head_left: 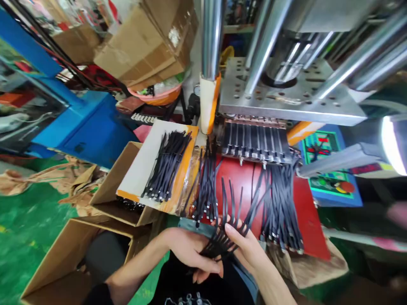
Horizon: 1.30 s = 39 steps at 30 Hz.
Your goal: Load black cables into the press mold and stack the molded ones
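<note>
A fanned bunch of thin black flat cables is held between both hands, in front of my body. My left hand is closed around the lower end of the bunch. My right hand grips the same cables higher up, thumb on top, their free ends spreading upward. Just beyond the hands lies a loose pile of black cables with small silver tips. To the right, a thicker pile of such cables rests on the red work surface. The fingers' undersides are hidden.
A steel press with a row of dark slots stands behind the red surface. Its control panel is at right. More cables lie on a white board at left. Open cardboard boxes stand on the green floor.
</note>
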Tool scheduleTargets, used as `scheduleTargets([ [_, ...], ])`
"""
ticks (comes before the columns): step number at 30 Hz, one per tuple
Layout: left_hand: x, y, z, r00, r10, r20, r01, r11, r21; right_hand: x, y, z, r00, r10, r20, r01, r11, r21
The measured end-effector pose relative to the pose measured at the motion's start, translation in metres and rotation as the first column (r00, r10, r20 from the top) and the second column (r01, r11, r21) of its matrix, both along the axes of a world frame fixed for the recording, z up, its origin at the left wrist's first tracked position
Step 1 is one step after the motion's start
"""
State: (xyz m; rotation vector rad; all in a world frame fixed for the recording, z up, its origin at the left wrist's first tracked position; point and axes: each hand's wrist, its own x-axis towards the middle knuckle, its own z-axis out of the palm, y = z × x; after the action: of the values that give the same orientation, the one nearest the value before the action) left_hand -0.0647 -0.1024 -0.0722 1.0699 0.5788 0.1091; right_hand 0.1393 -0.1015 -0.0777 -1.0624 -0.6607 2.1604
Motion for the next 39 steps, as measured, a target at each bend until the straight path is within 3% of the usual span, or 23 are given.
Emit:
scheduleTargets([
  [3,-0.035,-0.013,0.015,0.985,0.155,-0.076,-0.155,0.988,-0.001,-0.031,0.035,0.009,0.995,0.080,0.059,-0.083,0.996,0.040],
  [5,-0.056,-0.023,0.029,0.891,0.419,-0.176,-0.412,0.908,0.076,-0.057,0.063,0.016,0.985,0.125,0.115,-0.139,0.982,0.125],
  [8,-0.080,-0.036,0.044,0.620,0.760,-0.193,-0.731,0.650,0.207,-0.108,0.111,0.029,0.948,0.178,0.263,-0.267,0.896,0.354],
  [12,-0.097,-0.038,0.040,0.229,0.963,-0.139,-0.926,0.260,0.275,-0.169,0.174,0.044,0.876,0.140,0.462,-0.393,0.764,0.512],
  [14,-0.100,-0.037,0.032,0.053,0.993,-0.107,-0.937,0.087,0.337,-0.173,0.188,0.044,0.826,0.071,0.559,-0.418,0.742,0.524],
  [16,-0.099,-0.041,0.026,-0.054,0.994,-0.095,-0.911,-0.010,0.413,-0.150,0.180,0.036,0.762,-0.024,0.648,-0.432,0.726,0.535],
  [18,-0.096,-0.050,0.025,-0.064,0.990,-0.125,-0.868,0.006,0.496,-0.108,0.147,0.018,0.676,-0.107,0.729,-0.476,0.692,0.543],
  [20,-0.091,-0.061,0.030,-0.066,0.980,-0.187,-0.788,0.064,0.612,-0.063,0.099,-0.003,0.478,-0.270,0.836,-0.635,0.551,0.541],
  [23,-0.078,-0.067,0.044,-0.062,0.970,-0.236,-0.643,0.142,0.753,-0.022,0.028,-0.027,0.237,-0.462,0.855,-0.738,0.486,0.468],
  [25,-0.066,-0.060,0.052,0.085,0.964,-0.252,-0.617,0.249,0.747,-0.019,0.001,-0.034,0.175,-0.542,0.822,-0.768,0.448,0.458],
  [27,-0.051,-0.050,0.059,0.312,0.908,-0.280,-0.608,0.417,0.675,-0.027,-0.003,-0.038,0.155,-0.570,0.807,-0.773,0.438,0.458],
  [29,-0.034,-0.042,0.063,0.500,0.809,-0.308,-0.568,0.575,0.589,-0.036,0.009,-0.039,0.136,-0.550,0.824,-0.756,0.480,0.445],
  [31,-0.018,-0.040,0.063,0.611,0.719,-0.332,-0.515,0.679,0.523,-0.041,0.027,-0.038,0.114,-0.502,0.857,-0.726,0.547,0.417],
  [34,0.001,-0.048,0.055,0.690,0.638,-0.341,-0.488,0.758,0.432,-0.037,0.043,-0.027,0.160,-0.432,0.887,-0.654,0.627,0.423],
  [36,0.013,-0.050,0.042,0.695,0.666,-0.271,-0.596,0.745,0.301,-0.027,0.036,-0.014,0.301,-0.392,0.869,-0.578,0.650,0.493],
  [37,0.020,-0.048,0.035,0.672,0.706,-0.222,-0.682,0.707,0.187,-0.021,0.026,-0.008,0.402,-0.351,0.846,-0.533,0.661,0.528],
  [39,0.034,-0.038,0.022,0.551,0.823,-0.138,-0.835,0.545,-0.080,-0.006,-0.003,0.003,0.608,-0.190,0.771,-0.466,0.701,0.540],
])
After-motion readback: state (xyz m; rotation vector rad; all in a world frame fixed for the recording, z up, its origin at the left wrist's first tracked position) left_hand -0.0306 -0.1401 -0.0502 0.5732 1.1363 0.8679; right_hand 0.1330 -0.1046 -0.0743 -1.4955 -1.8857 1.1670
